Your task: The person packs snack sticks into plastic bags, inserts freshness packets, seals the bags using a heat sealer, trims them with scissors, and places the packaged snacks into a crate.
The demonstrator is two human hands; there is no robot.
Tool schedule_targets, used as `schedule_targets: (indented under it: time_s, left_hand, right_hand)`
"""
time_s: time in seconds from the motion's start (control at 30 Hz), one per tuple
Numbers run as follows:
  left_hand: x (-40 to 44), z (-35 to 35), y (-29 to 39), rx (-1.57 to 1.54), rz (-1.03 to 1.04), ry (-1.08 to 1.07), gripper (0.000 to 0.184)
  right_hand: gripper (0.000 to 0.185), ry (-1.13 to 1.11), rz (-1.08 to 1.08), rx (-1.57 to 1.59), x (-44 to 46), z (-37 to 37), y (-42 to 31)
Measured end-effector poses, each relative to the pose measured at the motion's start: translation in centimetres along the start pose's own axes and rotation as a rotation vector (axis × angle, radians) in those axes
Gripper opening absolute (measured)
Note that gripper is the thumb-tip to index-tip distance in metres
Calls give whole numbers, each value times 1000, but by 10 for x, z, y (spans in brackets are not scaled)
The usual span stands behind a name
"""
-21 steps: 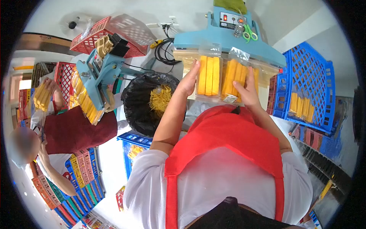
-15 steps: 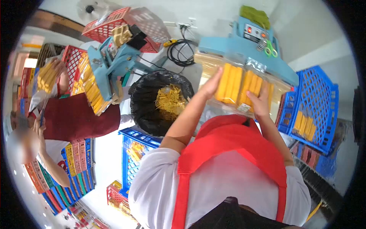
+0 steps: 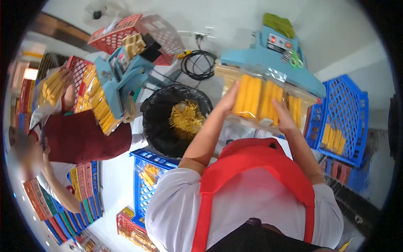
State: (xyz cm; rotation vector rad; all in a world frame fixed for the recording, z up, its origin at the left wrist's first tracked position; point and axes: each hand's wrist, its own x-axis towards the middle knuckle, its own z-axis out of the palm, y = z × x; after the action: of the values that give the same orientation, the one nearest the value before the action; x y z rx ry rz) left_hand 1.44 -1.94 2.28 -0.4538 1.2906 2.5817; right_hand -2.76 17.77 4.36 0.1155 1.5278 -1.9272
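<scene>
Two clear plastic packs of thick yellow sticks are held side by side in front of the blue sealing machine (image 3: pixel 273 69). My left hand (image 3: pixel 228 101) grips the outer edge of the left pack (image 3: pixel 247 96), its fingers mostly hidden behind. Over the lower right of the second pack (image 3: pixel 268 101) lies the thumb of my right hand (image 3: pixel 286 119), with the other fingers out of sight. Another pack of yellow sticks (image 3: pixel 294 110) is just right of that hand, on or close to the machine's front surface.
Green-handled scissors (image 3: pixel 296 61) and a green cloth (image 3: pixel 278 24) rest on the machine. Blue crates (image 3: pixel 345 119) stand at right, and another blue crate (image 3: pixel 140 176) at lower left. A black-lined bin (image 3: pixel 157 122) holds yellow scraps. A co-worker in a maroon apron (image 3: pixel 84 136) handles packs beside a second sealer (image 3: pixel 110 80).
Both packs have shifted slightly left and down with my hands. My right hand's fingers have slipped behind the second pack, and the third pack shows more. The co-worker's pack has moved slightly.
</scene>
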Motion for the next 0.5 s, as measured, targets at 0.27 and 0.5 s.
schedule_targets:
  time_s: [0.27, 0.5]
  left_hand:
    - [-5, 7, -21, 92, 131, 35, 59]
    - [-49, 10, -36, -9, 267, 299, 58]
  right_hand:
    - [50, -316, -7, 367, 9, -14, 25]
    - [58, -466, 40, 423, -32, -33, 7]
